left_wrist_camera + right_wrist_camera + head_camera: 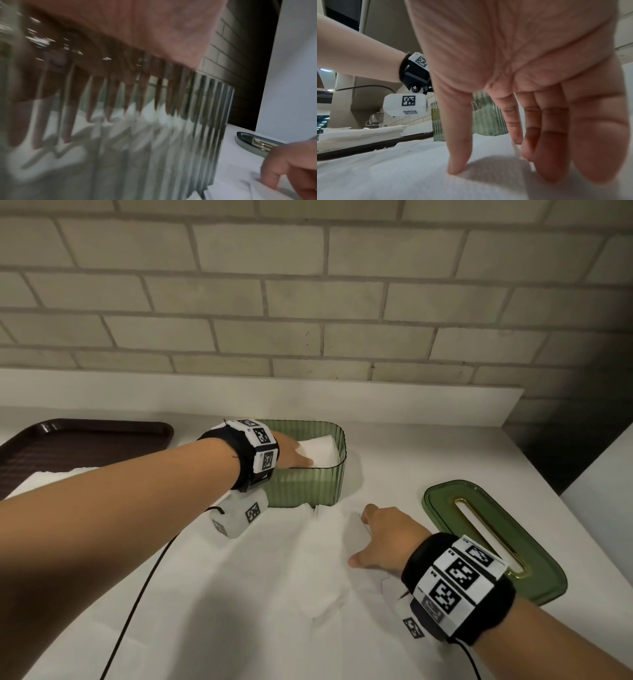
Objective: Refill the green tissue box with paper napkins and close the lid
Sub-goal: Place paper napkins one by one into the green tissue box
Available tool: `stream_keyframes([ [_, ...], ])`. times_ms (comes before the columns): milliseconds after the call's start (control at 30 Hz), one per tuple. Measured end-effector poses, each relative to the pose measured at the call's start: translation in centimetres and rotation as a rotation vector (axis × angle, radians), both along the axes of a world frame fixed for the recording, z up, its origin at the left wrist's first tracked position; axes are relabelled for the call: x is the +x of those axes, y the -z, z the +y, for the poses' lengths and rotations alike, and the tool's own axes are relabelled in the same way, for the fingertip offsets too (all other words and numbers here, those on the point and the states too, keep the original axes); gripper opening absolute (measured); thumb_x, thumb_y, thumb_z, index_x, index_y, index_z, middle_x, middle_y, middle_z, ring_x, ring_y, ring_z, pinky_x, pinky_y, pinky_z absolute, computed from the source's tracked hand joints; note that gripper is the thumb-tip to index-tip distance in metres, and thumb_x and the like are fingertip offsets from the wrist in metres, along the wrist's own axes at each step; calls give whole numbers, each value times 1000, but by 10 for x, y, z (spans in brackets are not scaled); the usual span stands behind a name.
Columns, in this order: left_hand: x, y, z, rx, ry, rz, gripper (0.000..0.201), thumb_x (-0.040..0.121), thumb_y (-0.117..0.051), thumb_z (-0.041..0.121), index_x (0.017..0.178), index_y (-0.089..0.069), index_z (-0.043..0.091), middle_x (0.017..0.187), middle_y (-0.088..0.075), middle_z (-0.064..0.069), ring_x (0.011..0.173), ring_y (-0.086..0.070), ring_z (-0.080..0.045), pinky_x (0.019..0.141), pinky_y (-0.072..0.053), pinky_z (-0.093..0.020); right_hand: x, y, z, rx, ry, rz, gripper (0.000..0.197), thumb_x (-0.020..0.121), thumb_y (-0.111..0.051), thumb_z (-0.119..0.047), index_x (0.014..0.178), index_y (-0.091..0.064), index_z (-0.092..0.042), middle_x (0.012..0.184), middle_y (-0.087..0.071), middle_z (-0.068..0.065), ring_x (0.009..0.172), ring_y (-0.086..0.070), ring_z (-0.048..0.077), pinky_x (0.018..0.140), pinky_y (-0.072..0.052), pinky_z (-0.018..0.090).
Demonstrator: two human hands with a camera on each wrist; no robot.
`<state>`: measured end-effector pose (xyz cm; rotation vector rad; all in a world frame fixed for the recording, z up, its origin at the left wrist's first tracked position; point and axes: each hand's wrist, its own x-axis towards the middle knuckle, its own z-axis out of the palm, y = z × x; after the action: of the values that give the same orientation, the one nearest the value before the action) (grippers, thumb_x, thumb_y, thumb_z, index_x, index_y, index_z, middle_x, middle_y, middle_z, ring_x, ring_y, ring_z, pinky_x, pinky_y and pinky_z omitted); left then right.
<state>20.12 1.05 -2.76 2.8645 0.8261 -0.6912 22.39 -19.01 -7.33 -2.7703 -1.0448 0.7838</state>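
Note:
The green ribbed tissue box stands open in the middle of the white counter, with white napkins inside it. My left hand reaches into the box from the left and rests on those napkins; seen through the ribbed wall, its fingers look straight. The green lid with a gold slot lies flat to the right of the box. My right hand rests with spread fingers on loose napkins in front of the box, thumb tip and fingertips touching the paper.
A dark brown tray sits at the left with a stack of napkins on it. A brick wall and a low white ledge run behind the counter. The counter's right edge lies just past the lid. A black cable crosses the napkins.

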Motion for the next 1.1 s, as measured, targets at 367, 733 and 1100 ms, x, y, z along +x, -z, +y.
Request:
stream_keyframes([
  [367, 14, -13, -10, 101, 168, 37, 58, 96, -38, 47, 140, -41, 10, 144, -42, -9, 132, -41, -27, 106, -31, -33, 0, 2, 2, -6, -3, -8, 76, 74, -74, -40, 132, -36, -9, 122, -55, 6, 109, -57, 22, 86, -49, 30],
  [733, 43, -3, -23, 119, 262, 93, 47, 94, -46, 22, 140, -43, 11, 142, -45, -9, 127, -47, -29, 104, -40, -36, 0, 1, 6, -44, 3, 6, 81, 76, -74, -38, 137, -30, -9, 129, -51, 7, 115, -55, 23, 92, -48, 30],
  [1100, 28, -28, 2, 54, 227, 86, 74, 79, -71, 41, 139, -42, 10, 135, -51, -5, 122, -49, -22, 96, -40, -27, 0, -2, 6, -47, 14, 6, 80, 75, -75, -38, 136, -32, -9, 125, -54, 7, 109, -59, 23, 87, -50, 30],
])
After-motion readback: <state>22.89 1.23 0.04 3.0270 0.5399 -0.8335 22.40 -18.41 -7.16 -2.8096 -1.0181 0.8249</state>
